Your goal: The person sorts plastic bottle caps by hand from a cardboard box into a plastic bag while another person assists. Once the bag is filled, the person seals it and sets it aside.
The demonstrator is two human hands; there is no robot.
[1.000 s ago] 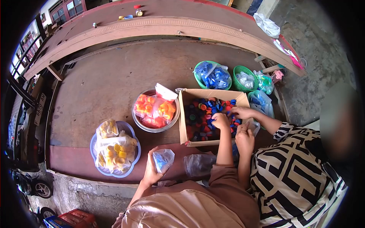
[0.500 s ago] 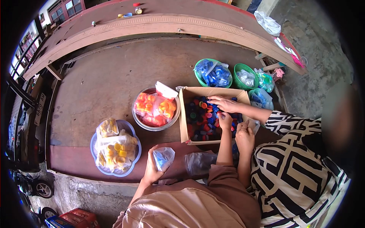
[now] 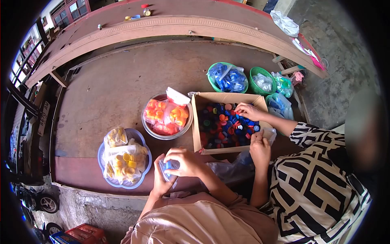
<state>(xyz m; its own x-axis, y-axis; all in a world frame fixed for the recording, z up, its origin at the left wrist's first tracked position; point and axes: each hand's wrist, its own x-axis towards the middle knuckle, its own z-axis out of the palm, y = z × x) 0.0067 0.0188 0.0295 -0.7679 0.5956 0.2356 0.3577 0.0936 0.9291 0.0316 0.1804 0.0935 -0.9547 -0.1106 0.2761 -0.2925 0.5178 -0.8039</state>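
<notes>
My left hand (image 3: 159, 184) is closed around a small clear plastic bag (image 3: 174, 184) with light blue bottle caps in it, held over the near edge of the table. My right hand (image 3: 185, 160) is at the bag's mouth, its fingers pinching a blue bottle cap (image 3: 168, 166). To the right stands a cardboard box (image 3: 198, 136) of loose red, blue and dark caps (image 3: 227, 126). A co-worker in a patterned sleeve reaches into it with one hand (image 3: 251, 112); the other hand (image 3: 260, 149) holds a clear bag (image 3: 269, 135) by the box's near right corner.
A metal bowl (image 3: 152, 132) holds bagged orange caps; a light blue tray (image 3: 100, 156) holds bagged yellow caps. Green baskets (image 3: 263, 70) with bagged caps stand behind the box. An empty-looking plastic bag (image 3: 227, 171) lies right of my hands. A raised bench (image 3: 170, 25) crosses the back.
My right hand has moved from the box to the bag in my left hand, bringing a blue cap. The co-worker's reaching hand has shifted slightly right within the box.
</notes>
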